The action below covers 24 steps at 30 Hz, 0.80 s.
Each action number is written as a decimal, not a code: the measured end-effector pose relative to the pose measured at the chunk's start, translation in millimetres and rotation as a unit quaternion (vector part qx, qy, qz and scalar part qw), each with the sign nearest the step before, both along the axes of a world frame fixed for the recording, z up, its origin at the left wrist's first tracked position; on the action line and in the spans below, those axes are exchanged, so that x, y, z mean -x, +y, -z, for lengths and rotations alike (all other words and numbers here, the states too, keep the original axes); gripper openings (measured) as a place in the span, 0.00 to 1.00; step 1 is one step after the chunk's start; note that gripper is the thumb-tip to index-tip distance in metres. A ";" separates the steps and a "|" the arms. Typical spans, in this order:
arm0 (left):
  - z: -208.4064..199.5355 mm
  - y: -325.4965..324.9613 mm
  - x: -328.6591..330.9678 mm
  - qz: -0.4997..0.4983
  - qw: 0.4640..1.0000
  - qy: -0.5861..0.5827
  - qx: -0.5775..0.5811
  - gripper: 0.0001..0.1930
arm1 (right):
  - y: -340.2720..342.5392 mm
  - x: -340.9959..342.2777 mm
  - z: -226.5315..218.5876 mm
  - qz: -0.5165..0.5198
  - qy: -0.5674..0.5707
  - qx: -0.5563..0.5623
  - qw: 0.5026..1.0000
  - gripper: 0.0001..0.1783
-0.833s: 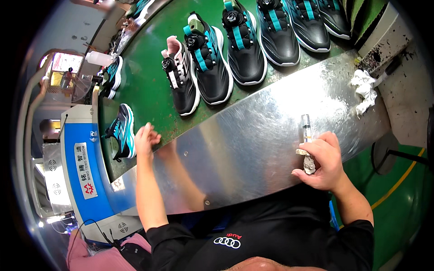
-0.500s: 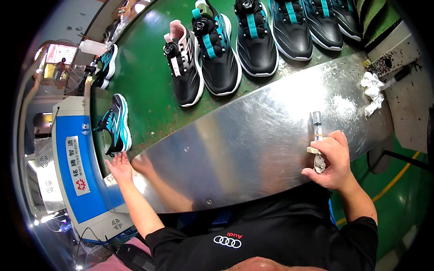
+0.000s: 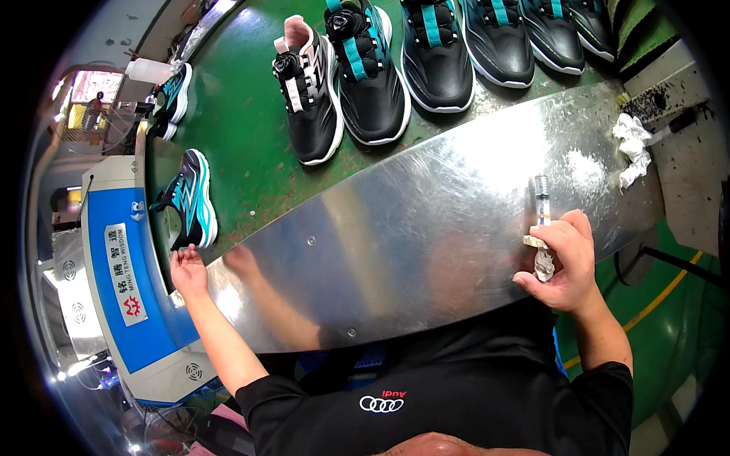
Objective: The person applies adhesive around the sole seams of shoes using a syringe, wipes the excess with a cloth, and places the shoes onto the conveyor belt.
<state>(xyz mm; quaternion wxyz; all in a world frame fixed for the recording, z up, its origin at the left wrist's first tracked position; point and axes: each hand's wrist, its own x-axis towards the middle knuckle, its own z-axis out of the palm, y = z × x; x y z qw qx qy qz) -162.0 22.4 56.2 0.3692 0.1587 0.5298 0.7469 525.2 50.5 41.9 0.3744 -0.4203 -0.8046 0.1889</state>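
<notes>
right hand [image 3: 566, 262] wraps a clear syringe-like tube [image 3: 541, 199] upright on the steel plate [image 3: 426, 228], likely light, slick, best gripped mid-barrel. left hand [image 3: 186, 270] spread open, holding nothing, at the plate's far-left corner beside a teal shoe [image 3: 186, 199].

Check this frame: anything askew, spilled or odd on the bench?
One shoe lies apart from the row of black shoes, at the belt's near edge by the left hand. A crumpled white rag sits by a whitish smear on the metal sheet. Right hand grips a syringe-like tube.
</notes>
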 end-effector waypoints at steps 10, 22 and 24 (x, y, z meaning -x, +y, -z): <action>-79.5 -8.0 -186.5 0.094 0.977 0.191 0.028 0.15 | -1.7 -1.1 -0.5 -0.004 0.007 -0.019 1.000 0.27; -41.0 -81.4 -356.9 0.336 0.915 0.222 0.016 0.17 | -5.1 4.1 -4.6 -0.006 0.012 -0.037 0.999 0.27; -30.9 -70.4 -336.4 0.376 0.910 0.151 -0.089 0.16 | -7.4 -3.6 -3.3 0.004 0.017 -0.021 1.000 0.27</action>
